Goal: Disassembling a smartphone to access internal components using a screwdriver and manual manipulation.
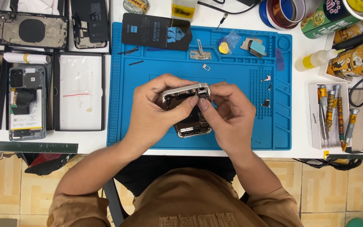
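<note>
Two hands meet over the middle of a blue work mat (156, 138). The left hand (154, 110) grips an opened phone frame (188, 110) from the side, and the right hand (225, 117) pinches at its top edge with thumb and forefinger. The frame has a silver metal rim and dark inner parts showing — it is tilted, raised just above the mat. Small metal brackets (266, 90) and a yellow pick (223, 48) lie loose on the mat beyond. Left of the mat rest a clear-lidded tray (80, 96) and another opened phone (27, 103); to the right, a tray of screwdrivers (335, 115) on the white surface (303, 105).
</note>
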